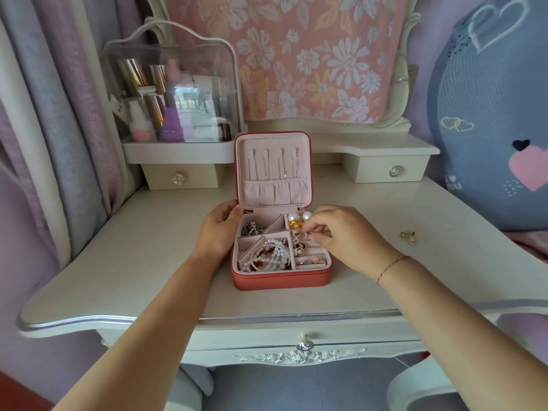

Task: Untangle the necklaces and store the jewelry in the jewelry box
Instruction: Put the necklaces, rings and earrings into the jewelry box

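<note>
Right hand (341, 237) over the right side of the open box, thumb and forefinger pinched shut on a small gold and crystal trinket (299, 235), held just above the middle right compartment; other fingers curled in. Thin red string bracelet (391, 268) on that wrist. Left hand (219, 229) cupped against the left wall of the coral-red square zip jewelry box (281, 280), thumb up at the rear left corner by the hinge, fingers mostly hidden behind the hand, so it grips the side. Box sits mid-bench, lid upright, pink lining. Thin chain necklaces (267, 164) hang straight and apart in the lid above a gathered pocket. Tray: silver tangled pieces (252, 228) rear left, white and red beaded bracelets (271, 256) front left, two pearl and gold earrings (296, 219) rear right just beside the right fingertips, small rings (308, 261) front right. Cream-white painted bench (142, 262) carries it all. Small gold ornament (407, 236) lies alone on the bench, well right of the box. Clear domed cosmetics case (175, 93) with bottles on the rear left shelf. Pink floral cloth (296, 54) hangs behind. Grey-blue plush cushion with pink heart (489, 114) at far right.
</note>
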Available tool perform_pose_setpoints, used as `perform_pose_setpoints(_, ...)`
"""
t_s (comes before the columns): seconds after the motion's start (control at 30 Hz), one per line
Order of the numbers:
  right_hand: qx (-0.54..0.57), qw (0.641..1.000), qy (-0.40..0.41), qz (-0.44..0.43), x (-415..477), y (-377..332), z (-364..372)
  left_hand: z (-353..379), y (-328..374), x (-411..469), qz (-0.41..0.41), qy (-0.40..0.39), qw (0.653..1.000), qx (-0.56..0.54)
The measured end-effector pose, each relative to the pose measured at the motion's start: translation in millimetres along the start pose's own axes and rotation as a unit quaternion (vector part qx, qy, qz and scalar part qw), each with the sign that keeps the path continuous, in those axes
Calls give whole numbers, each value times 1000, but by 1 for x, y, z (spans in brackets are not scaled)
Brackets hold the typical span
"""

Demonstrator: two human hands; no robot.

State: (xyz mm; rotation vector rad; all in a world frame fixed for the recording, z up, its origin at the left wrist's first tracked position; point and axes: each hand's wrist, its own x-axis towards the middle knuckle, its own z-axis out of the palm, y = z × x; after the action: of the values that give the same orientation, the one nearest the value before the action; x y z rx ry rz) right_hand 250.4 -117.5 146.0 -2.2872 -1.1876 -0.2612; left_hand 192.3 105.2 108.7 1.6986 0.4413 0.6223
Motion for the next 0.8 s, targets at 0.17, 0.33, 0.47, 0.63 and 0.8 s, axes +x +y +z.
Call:
perform_pose_setpoints(0.17,-20,999,6,-34,-11,5,2,-2,-3,2,3,-8,1000,8)
perform_pose_setpoints(0.33,-60,998,-2,-27,-18,5,0,-2,-1,0,0,-7,1000,8)
perform_pose_setpoints(0.47,-11,1000,8,-3,-18,3,-1,-2,-1,-1,-1,-5,1000,7)
perform_pose_setpoints(0.63,14,999,34,27,-18,-1,3,-1,1,-1,3,-4,1000,7)
perform_pose_setpoints(0.8,42,995,63,69,-13,-6,8,-2,0,-1,6,-2,1000,13)
